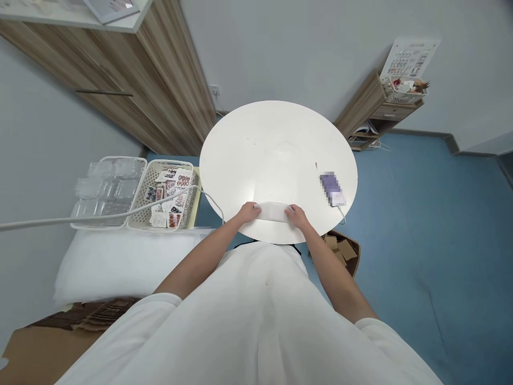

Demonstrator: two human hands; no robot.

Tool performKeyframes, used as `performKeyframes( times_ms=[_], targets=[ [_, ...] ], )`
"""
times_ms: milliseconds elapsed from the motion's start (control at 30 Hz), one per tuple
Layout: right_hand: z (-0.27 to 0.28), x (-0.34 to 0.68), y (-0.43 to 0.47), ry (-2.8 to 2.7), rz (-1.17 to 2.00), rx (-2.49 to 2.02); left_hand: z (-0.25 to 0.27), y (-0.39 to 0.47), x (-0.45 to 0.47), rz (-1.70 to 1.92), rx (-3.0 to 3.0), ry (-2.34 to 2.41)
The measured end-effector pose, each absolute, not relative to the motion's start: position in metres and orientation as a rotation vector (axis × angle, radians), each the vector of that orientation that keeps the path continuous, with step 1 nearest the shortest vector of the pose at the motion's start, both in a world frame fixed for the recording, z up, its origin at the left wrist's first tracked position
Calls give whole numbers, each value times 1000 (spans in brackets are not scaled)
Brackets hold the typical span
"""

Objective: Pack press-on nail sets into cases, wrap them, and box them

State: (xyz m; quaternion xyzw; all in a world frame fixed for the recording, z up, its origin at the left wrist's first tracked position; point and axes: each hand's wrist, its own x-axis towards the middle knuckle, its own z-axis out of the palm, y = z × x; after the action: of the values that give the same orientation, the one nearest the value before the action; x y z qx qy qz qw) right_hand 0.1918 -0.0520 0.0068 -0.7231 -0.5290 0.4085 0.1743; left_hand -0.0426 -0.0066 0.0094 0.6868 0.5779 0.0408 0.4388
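A flat, whitish translucent strip, perhaps folded wrapping, lies level at the near edge of the round white table. My left hand grips its left end, with the fingers closed over the edge. At the opposite end, my right hand pinches the strip in the same way. Both hands rest close to the tabletop. What exactly the strip is made of, and whether anything is inside it, I cannot make out.
On the table's right lies a blurred purple phone-like object with a cable. Left of the table stand a basket of nail-set cards and a basket of clear plastic boxes. A white cable crosses them. Below right sits a cardboard box.
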Motion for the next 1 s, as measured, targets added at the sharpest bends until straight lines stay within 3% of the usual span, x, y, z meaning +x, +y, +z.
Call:
performKeyframes(
  times_ms=[233,433,633,800,1000],
  targets=[
    [-3,187,-55,-1434,932,-2205,8,-15,-38,4,1749,1654],
    [11,185,-66,-1738,424,-2144,22,-18,-33,321,2055,1641],
    [20,174,-59,-2364,688,-1770,27,-15,-18,66,2404,1106],
    [24,171,-63,-2313,795,-1808,23,-18,-17,100,2267,1095],
    [43,186,-67,-2045,1238,-1908,38,-20,-22,70,1901,1128]
  ],
)
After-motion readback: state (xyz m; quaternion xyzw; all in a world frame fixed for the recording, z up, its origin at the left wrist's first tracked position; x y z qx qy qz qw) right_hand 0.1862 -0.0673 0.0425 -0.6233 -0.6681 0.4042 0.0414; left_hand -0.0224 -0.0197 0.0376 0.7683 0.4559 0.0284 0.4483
